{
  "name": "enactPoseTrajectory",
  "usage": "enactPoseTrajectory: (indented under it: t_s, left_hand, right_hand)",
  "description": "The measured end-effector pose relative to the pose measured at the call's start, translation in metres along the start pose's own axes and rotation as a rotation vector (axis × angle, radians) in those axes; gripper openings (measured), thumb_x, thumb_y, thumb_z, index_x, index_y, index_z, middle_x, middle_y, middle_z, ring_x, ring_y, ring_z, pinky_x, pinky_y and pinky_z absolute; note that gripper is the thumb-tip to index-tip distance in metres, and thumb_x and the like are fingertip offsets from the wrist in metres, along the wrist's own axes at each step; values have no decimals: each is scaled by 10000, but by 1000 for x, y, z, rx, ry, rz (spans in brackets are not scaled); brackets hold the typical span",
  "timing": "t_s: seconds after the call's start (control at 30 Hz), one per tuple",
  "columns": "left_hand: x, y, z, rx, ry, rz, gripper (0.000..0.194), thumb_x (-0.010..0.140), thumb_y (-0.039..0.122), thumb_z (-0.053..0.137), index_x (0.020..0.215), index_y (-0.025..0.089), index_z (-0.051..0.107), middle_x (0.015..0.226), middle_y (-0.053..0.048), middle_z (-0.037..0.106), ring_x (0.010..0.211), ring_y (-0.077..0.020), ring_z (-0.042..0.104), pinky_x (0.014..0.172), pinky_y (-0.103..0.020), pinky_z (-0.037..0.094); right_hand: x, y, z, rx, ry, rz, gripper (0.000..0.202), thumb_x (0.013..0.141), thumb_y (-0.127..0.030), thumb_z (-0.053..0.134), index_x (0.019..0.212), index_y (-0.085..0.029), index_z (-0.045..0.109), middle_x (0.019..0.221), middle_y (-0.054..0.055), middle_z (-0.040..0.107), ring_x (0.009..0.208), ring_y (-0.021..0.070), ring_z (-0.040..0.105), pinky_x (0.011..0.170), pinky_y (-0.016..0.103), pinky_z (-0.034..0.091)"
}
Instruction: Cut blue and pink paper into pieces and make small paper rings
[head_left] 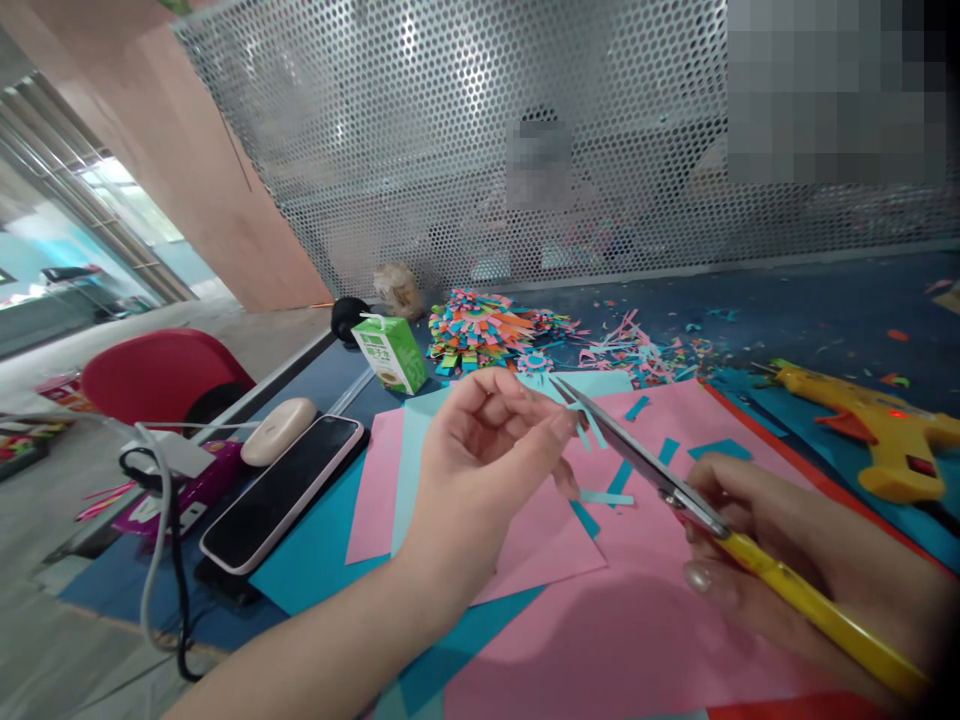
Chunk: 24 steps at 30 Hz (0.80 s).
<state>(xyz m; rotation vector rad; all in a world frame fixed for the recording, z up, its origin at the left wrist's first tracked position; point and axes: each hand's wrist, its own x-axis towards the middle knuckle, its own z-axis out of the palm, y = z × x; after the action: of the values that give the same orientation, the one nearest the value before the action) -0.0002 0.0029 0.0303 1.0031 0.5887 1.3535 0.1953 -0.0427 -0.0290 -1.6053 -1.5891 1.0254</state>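
Note:
My right hand [787, 550] is wrapped round scissors [645, 462] with yellow handles, their metal blades pointing up and to the left. The blade tips lie close to the fingers of my left hand [487, 460]. Pinched between my left thumb and fingers is a small light blue paper strip [598, 430], partly hidden by the fingers. Below both hands spreads a large pink paper sheet [645, 620], with teal paper strips [667, 451] scattered over it. Another light blue strip [607, 498] shows just beneath my left fingertips.
A yellow glue gun [870, 420] lies at the right. Behind my hands sit a pile of coloured fringed paper [480, 330] and paper scraps [637, 345], before a perforated metal screen [420, 130]. At left are a phone [281, 495], a white case [279, 430], cables and a green drink carton [390, 353].

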Motion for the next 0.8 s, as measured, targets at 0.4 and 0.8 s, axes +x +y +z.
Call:
enactPoseTrajectory:
  t_s: [0.4, 0.8]
  left_hand:
    - [-1, 0, -1, 0, -22, -24, 217, 828, 74, 711, 797, 169, 519, 715, 78, 661, 414, -22, 539, 394, -126, 476]
    - [-1, 1, -1, 31, -3, -47, 238, 764, 100, 774, 807, 168, 549, 711, 56, 667, 440, -30, 513, 410, -136, 470]
  right_hand:
    - [0, -2, -3, 60, -52, 42, 516, 675, -807, 560, 739, -306, 454, 612, -82, 350, 513, 154, 330, 489, 320, 242]
    - [3, 4, -3, 9, -58, -5, 475, 730, -771, 536, 800, -305, 479, 650, -66, 409, 559, 169, 418, 515, 312, 346]
